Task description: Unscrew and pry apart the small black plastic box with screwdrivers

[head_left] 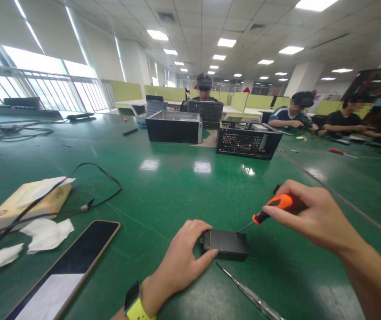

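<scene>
A small black box-shaped device (226, 243) lies on the green table (163, 191) near its front edge. My left hand (180, 260) grips the device's left end with thumb and fingers. My right hand (313, 213) is closed round an orange-and-black screwdriver (273, 206). Its thin shaft slants down to the device's top right corner.
A bare metal screwdriver shaft (248, 293) lies in front of the device. At left are a phone (73, 262), crumpled tissues (46, 233), a tissue box (26, 202) and a black cable (103, 178). Two open computer cases (248, 142) stand mid-table. Three people sit at the far side.
</scene>
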### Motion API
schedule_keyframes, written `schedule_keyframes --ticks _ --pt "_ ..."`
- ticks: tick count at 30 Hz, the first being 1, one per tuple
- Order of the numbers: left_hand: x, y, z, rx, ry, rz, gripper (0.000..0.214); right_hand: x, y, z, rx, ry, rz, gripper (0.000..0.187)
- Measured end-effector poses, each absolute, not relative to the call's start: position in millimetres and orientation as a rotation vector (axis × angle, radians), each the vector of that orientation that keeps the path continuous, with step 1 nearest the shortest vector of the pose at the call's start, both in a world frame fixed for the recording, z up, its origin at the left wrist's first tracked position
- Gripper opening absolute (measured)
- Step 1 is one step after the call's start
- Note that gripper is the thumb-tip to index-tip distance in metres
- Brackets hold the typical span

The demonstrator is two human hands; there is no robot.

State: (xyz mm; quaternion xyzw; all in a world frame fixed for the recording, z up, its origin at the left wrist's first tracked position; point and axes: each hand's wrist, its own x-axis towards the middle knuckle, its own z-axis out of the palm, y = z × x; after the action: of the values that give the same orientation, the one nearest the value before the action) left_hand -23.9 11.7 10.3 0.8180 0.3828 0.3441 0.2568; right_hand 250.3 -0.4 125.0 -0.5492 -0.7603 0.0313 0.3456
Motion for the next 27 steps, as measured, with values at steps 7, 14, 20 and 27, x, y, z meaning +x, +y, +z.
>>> schedule_keyframes --ticks 7,14,20,27 --pt "-24.6 11.3 10.6 2.22 1.044 0.916 0.032 228.6 3.2 140.5 -1.384 -2.093 0.057 0.021" --pt "-24.5 11.6 12.3 2.231 1.045 0.905 0.031 214.0 -2.1 128.0 -1.235 -1.984 0.105 0.01" --pt "-24.4 11.5 11.2 2.234 1.036 0.922 0.031 213.5 0.7 123.5 -1.266 -2.019 0.171 0.01" --pt "-24.4 11.1 10.7 2.216 1.046 0.886 0.032 213.4 0.2 121.8 -1.234 -2.038 0.147 0.01"
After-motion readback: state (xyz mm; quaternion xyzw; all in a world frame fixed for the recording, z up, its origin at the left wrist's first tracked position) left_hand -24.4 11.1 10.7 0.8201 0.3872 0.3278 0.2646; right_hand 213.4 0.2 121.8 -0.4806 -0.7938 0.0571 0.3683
